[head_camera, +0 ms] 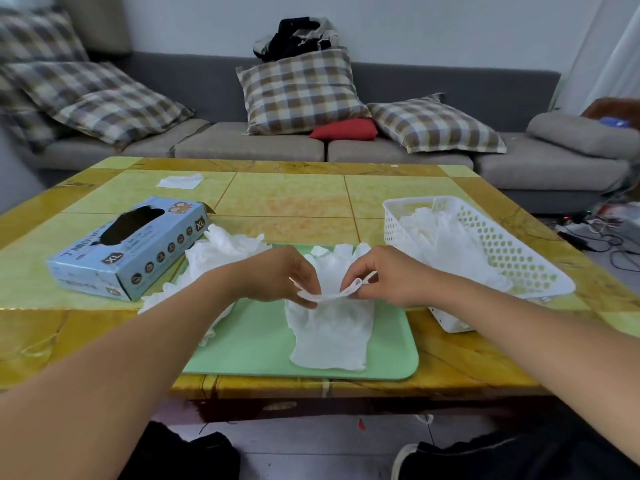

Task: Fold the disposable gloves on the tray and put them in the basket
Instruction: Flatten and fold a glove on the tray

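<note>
Glove [330, 327] cuff pinched by both hands above tray [391, 355]

Setting: home living room. Evidence: grey sectional sofa [311, 147] along a pale wall; plaid cushions [301, 93] and one red cushion [344, 129] on it; bundled clothing [298, 38] on the backrest; low yellow-green tiled coffee table [284, 199] in front; cables [602, 237] on the floor at right.

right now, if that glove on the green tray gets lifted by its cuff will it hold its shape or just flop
Probably flop: the glove lies thin and wrinkled on the tray, and the cuff edge sags between the left hand and right hand pinching it. It looks very light, so it may drift or cling. The crumpled pile of gloves suggests the same limpness.
</note>
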### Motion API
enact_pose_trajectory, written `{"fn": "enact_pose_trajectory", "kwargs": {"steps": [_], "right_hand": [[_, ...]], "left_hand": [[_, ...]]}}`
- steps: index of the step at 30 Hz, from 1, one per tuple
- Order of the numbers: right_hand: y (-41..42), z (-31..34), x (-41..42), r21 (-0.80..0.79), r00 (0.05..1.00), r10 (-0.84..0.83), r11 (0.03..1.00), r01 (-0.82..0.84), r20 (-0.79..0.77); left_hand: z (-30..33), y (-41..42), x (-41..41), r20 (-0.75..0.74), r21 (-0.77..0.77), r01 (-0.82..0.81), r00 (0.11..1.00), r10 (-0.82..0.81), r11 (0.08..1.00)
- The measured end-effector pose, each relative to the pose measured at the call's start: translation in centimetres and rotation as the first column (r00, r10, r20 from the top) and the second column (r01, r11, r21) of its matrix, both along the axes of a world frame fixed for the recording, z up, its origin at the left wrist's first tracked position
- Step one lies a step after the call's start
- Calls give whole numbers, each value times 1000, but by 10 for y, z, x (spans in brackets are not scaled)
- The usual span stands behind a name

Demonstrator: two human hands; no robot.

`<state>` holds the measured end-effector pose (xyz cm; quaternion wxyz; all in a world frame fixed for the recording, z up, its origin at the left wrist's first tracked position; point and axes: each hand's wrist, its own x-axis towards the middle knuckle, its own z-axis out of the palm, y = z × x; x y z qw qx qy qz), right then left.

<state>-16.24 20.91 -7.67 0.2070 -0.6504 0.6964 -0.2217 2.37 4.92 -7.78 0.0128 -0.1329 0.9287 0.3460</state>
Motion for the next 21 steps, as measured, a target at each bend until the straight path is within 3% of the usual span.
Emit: {"fn": "enact_pose_trajectory", "kwargs": {"steps": [6, 16, 18, 21], "right_hand": [[-1, 1, 4, 83, 996, 66, 995, -62, -55], [1, 2, 19, 218, 972, 219, 956, -196, -85], [2, 6, 21, 329, 961, 261, 919, -218, -92], [2, 21, 21, 467, 950, 308, 847, -253, -43]], "left_hand": [[11, 5, -1, 25, -94, 94, 995, -92, 991], [15, 19, 6, 300, -26, 222, 932, -204, 975], [21, 10, 12, 311, 29, 196, 930, -195, 980], [20, -14, 18, 162, 36, 1, 987, -7, 999]]}}
